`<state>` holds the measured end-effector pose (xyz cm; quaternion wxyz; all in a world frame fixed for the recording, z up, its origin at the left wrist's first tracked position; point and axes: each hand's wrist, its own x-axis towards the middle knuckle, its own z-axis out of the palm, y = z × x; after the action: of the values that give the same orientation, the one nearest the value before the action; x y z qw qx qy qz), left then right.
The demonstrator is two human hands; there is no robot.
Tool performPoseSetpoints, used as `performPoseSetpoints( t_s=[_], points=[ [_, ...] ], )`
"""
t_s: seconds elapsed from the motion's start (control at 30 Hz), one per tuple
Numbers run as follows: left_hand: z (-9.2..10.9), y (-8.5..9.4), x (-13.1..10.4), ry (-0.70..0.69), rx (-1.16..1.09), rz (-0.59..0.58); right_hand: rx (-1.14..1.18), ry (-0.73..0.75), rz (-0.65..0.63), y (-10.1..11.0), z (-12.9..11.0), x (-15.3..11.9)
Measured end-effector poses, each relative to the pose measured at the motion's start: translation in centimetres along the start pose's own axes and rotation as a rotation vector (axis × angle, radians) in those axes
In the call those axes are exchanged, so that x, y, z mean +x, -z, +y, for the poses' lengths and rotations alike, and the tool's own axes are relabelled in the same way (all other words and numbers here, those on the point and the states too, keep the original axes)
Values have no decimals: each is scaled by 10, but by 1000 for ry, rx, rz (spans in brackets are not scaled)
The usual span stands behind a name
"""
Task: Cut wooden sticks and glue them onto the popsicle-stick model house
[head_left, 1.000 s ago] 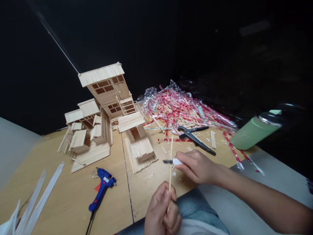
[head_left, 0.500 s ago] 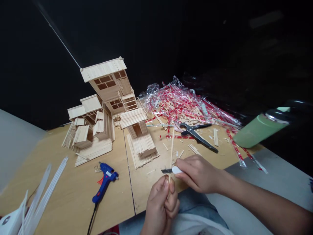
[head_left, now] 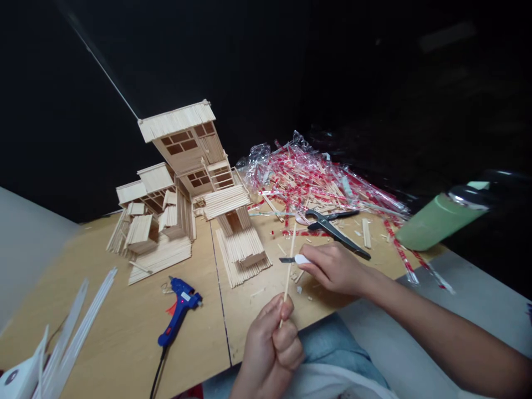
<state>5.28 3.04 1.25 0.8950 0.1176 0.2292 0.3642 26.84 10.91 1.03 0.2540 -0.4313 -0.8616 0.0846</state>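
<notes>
My left hand (head_left: 272, 338) is closed around the lower end of a thin wooden stick (head_left: 291, 249), which points up and away from me. In my right hand (head_left: 334, 269) is a white-handled utility knife (head_left: 301, 259). Its dark blade lies across the stick, well above my left fist; whether it bites into the wood I cannot tell. Beyond my hands, slightly left, stands a model house (head_left: 183, 138) built of the same pale sticks, with a slatted roof and window frames. Small wood scraps (head_left: 299, 290) are scattered on the table below the knife.
A blue hot glue gun (head_left: 180, 307) lies at left with its cord running forward. Black scissors (head_left: 332, 227) rest before a heap of sticks and red-clear wrappers (head_left: 307, 172). A green bottle (head_left: 440, 219) stands at right. White glue sticks (head_left: 85, 321) sit at front left.
My right hand has moved the knife up along the stick, away from my left fist. My left hand has shifted slightly down and left, still gripping the stick.
</notes>
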Motion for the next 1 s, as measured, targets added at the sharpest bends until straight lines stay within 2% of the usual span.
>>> performPoseSetpoints(
  t_s=[0.13, 0.2, 0.3, 0.43, 0.53, 0.73, 0.87, 1.0],
  points=[
    [-2, 6, -11, 13, -30, -121, -125, -349, 229, 28, 37, 0],
    [-4, 7, -13, -4, -47, -148, -136, -360, 241, 42, 46, 0],
    [-7, 5, -8, -44, -43, -132, -55, -228, 158, 44, 28, -3],
    [-9, -2, -1, -74, -13, -104, 79, 108, 14, 21, -20, -7],
    [-9, -3, 0, -80, -6, -98, 33, 186, 9, 9, -40, -7],
    [-7, -1, -8, -82, -13, -104, -104, 185, 92, 16, -31, -1],
    [-2, -2, -8, -53, -8, -94, -113, 146, 60, 19, -24, 3],
    [1, 0, -2, -30, -7, -37, -126, 87, 32, 10, -17, 1]
  ],
)
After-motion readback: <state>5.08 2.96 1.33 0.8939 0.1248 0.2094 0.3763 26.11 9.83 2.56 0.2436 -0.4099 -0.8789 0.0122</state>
